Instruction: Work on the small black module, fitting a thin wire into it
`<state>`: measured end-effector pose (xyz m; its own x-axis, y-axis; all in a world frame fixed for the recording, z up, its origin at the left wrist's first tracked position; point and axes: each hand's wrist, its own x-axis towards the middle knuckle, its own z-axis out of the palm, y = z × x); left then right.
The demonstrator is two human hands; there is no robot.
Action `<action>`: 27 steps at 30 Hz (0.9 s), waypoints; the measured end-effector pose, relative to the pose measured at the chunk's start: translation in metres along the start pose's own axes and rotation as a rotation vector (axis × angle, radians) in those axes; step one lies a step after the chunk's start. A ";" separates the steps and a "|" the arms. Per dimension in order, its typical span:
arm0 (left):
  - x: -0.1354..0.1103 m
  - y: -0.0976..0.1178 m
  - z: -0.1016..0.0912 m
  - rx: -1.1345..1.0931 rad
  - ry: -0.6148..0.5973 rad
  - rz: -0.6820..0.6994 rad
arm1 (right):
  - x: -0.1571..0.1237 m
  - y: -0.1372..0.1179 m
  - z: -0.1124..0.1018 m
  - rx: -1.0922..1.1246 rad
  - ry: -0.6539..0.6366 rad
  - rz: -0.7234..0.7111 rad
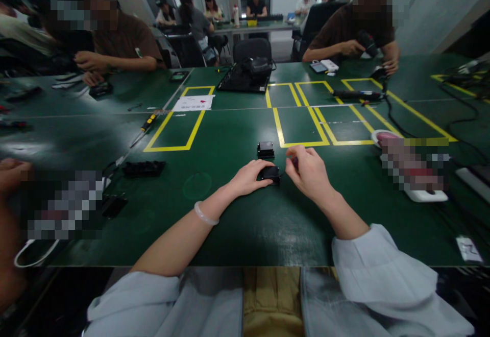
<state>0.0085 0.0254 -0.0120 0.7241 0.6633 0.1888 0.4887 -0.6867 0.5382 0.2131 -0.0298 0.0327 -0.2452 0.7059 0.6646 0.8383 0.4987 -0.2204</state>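
My left hand point(255, 176) grips a small black box-shaped part point(271, 173) on the green table, thumb on the near side and fingers on the far side. Just beyond it sits a second black box-shaped part point(265, 149), touched by neither hand. To the right, my right hand point(306, 168) is raised with its fingers curled together, close to the held part. Something small and dark shows at those fingertips, too small to name.
Yellow tape rectangles point(302, 144) mark the green table point(229, 235). A yellow-black screwdriver point(149, 121) and a black strip-shaped part point(144, 168) lie left. A blurred-out device in a white frame point(426, 195) lies right. Co-workers sit opposite; another person's hand point(15, 172) is at far left.
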 end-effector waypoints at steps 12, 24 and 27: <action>0.000 0.003 -0.001 0.009 -0.004 -0.007 | -0.001 0.000 -0.001 -0.004 0.000 0.001; 0.000 0.001 0.000 0.005 0.005 -0.001 | 0.000 -0.002 -0.001 0.022 0.006 0.014; 0.000 0.002 -0.001 0.003 0.001 -0.001 | 0.000 -0.001 -0.001 0.021 -0.007 0.010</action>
<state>0.0093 0.0245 -0.0099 0.7232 0.6643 0.1888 0.4912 -0.6869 0.5356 0.2127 -0.0309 0.0331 -0.2403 0.7140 0.6576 0.8304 0.5020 -0.2416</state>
